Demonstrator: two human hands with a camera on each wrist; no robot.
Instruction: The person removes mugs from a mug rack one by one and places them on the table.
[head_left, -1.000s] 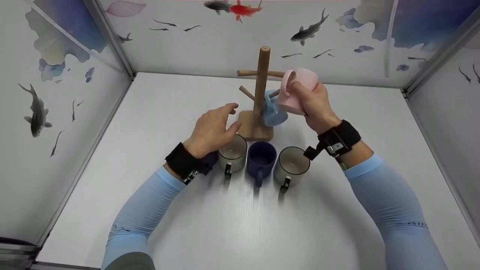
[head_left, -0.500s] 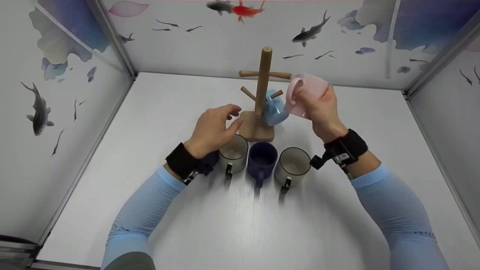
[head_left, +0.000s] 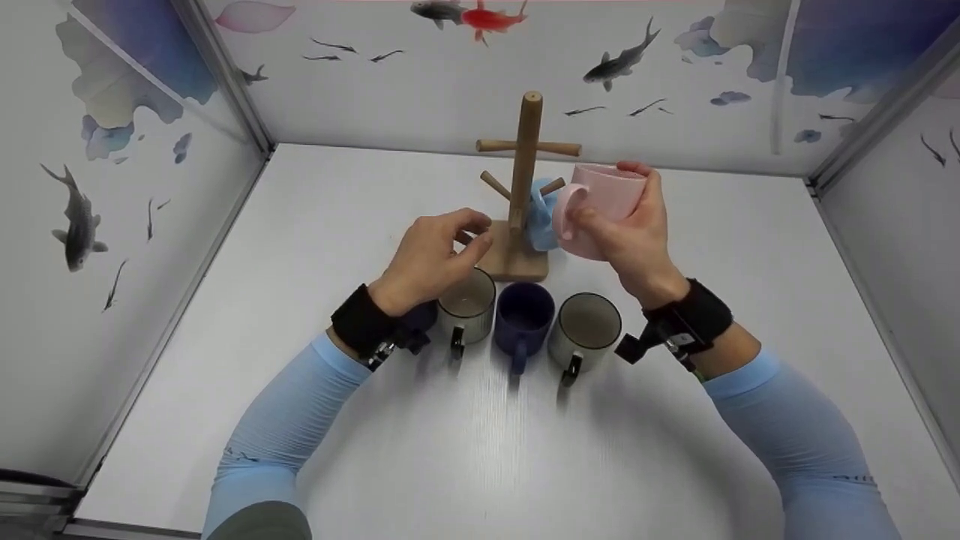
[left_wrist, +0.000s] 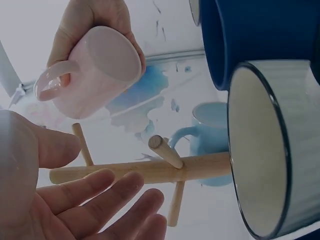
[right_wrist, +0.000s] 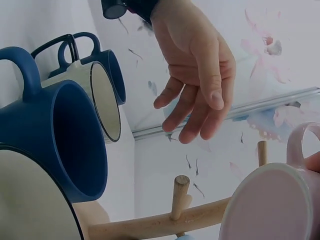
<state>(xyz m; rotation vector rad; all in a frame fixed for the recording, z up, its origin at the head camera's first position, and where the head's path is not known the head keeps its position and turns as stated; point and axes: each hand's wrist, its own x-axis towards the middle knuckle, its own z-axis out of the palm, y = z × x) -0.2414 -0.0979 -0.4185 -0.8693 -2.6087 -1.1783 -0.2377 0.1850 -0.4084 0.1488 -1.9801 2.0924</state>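
Observation:
My right hand (head_left: 641,244) grips a pink mug (head_left: 613,193) in the air, right of the wooden mug tree (head_left: 527,150). Its thumb lies beside the handle, which faces the tree; in the head view the mug overlaps a light blue mug (head_left: 541,225) hanging on a lower peg. My left hand (head_left: 431,255), holding nothing, hovers left of the post with fingers loosely bent. The left wrist view shows the pink mug's base (left_wrist: 117,52) toward the camera, while the right wrist view catches only part of it.
In front of the tree base (head_left: 517,262) stands a row of mugs: a cream one (head_left: 469,300) with a dark rim, a dark blue one (head_left: 523,319) and another cream one (head_left: 585,326). A second dark blue mug (head_left: 421,316) is partly hidden beneath my left wrist.
My right hand has moved the pink mug away from the upper peg, first rightward, then lower and slightly back left, turning it more upright. My left hand has barely moved.

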